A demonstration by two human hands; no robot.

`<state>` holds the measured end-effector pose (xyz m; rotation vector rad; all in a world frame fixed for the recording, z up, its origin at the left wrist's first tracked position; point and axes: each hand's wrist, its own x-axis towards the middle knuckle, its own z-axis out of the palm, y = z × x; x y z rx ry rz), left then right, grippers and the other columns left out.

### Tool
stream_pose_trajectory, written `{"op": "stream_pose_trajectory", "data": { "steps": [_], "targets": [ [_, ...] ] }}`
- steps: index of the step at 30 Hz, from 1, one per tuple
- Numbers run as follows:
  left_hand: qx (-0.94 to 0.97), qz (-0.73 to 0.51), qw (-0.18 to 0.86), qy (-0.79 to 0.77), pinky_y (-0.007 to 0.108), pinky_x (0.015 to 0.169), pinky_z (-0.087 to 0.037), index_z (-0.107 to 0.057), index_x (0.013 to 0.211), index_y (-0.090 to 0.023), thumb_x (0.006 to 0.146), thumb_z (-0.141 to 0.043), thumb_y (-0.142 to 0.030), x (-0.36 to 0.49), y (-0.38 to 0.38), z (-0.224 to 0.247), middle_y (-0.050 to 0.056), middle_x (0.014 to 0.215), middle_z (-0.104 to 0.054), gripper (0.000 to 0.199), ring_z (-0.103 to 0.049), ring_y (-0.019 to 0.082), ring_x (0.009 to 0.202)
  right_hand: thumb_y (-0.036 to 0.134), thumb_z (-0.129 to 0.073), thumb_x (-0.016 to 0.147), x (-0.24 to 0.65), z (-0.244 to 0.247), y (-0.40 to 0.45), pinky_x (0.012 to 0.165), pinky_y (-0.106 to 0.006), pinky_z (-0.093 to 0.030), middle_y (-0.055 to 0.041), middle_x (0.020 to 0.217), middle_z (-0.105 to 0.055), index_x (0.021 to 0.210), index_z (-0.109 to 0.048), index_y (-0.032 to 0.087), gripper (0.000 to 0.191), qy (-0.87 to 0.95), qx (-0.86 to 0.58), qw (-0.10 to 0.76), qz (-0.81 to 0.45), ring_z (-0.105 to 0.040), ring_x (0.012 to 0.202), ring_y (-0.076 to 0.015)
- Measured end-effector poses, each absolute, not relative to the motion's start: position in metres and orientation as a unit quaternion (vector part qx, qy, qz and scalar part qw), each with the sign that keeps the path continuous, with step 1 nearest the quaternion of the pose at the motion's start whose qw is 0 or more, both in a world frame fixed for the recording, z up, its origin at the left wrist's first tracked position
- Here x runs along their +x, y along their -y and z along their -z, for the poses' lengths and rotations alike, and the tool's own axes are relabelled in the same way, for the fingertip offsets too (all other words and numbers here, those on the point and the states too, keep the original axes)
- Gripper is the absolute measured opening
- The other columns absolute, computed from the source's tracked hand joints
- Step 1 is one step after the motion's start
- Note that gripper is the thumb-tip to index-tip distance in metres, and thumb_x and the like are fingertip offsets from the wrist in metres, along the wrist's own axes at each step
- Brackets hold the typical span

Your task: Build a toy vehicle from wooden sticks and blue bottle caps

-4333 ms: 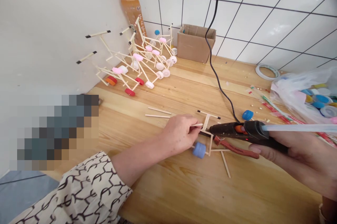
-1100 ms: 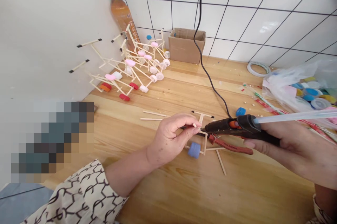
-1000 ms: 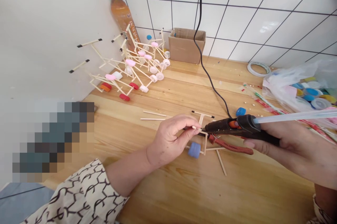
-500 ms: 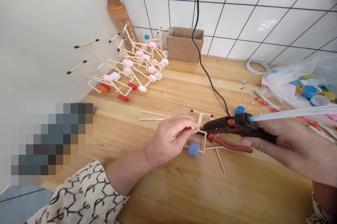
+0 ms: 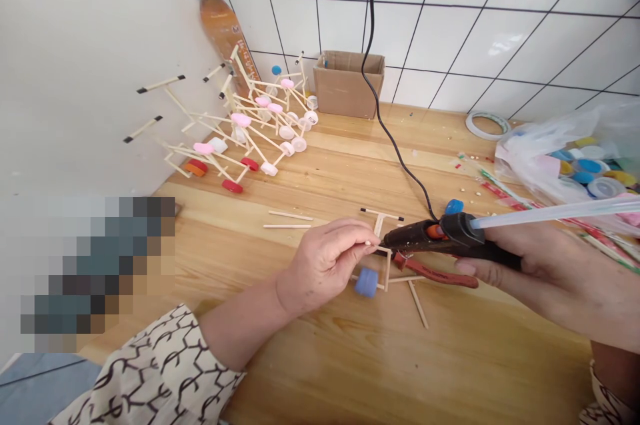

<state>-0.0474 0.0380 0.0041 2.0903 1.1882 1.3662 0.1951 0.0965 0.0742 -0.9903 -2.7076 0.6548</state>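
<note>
Head view: from where I stand, the person's left hand (image 5: 317,272) pinches a short stick (image 5: 369,243), thumb and forefinger drawn together with only its thickness between them. The right hand (image 5: 550,285) wraps round the handle of a black glue gun (image 5: 453,232); most of its fingers are hidden behind, so I can't tell how they sit on the trigger. The nozzle points at the pinched stick, close up, though whether it touches is too small to see.

Just below the fingertips is a stick frame (image 5: 387,268) with a blue wheel (image 5: 367,283), near the middle of the table (image 5: 320,378). Red-handled pliers (image 5: 440,274) lie beside it, partly under the gun. One loose stick (image 5: 418,304) lies on the near side, and two more (image 5: 291,215) beyond the left hand. A cord (image 5: 395,145) runs down the tiles to the gun, with a blue cap (image 5: 454,206) just behind.

Farther back, finished carts (image 5: 241,120) cluster before a bottle (image 5: 225,25), left of a carton (image 5: 349,88). On the right are a tape roll (image 5: 471,126) and a bag (image 5: 530,158) of caps.
</note>
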Motion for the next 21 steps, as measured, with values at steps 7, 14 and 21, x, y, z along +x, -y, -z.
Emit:
{"op": "stream_pose_trajectory", "data": {
  "steps": [7, 14, 21],
  "targets": [
    [0.749, -0.485, 0.17, -0.419, 0.022, 0.071, -0.055, -0.063, 0.085, -0.016, 0.083, -0.054, -0.01, -0.0465, -0.0386, -0.0043, 0.005, 0.082, -0.07, 0.011, -0.067, 0.012, 0.077, 0.042, -0.047, 0.087, 0.1933, -0.075, -0.0962, 0.062, -0.029, -0.053, -0.0005, 0.088, -0.07, 0.098, -0.062, 0.027, 0.024, 0.905, -0.34, 0.092, -0.238, -0.066, 0.073, -0.0209],
    [0.761, -0.485, 0.153, -0.403, 0.02, 0.071, -0.055, -0.062, 0.088, -0.015, 0.082, -0.055, -0.008, -0.0454, -0.0375, -0.0036, 0.006, 0.084, -0.07, 0.011, -0.065, 0.011, 0.078, 0.042, -0.047, 0.087, 0.1917, -0.0776, -0.0961, 0.061, -0.029, -0.054, -0.0012, 0.083, -0.07, 0.096, -0.063, 0.026, 0.024, 0.905, -0.339, 0.095, -0.237, -0.065, 0.07, -0.0208],
    [0.768, -0.477, 0.149, -0.4, 0.019, 0.073, -0.055, -0.063, 0.089, -0.013, 0.083, -0.056, -0.009, -0.045, -0.0382, -0.0046, 0.007, 0.087, -0.07, 0.011, -0.066, 0.01, 0.08, 0.042, -0.047, 0.087, 0.1902, -0.0769, -0.0958, 0.06, -0.027, -0.055, 0.0012, 0.084, -0.072, 0.103, -0.062, 0.029, 0.026, 0.902, -0.341, 0.081, -0.252, -0.068, 0.071, -0.0195]
  ]
}}
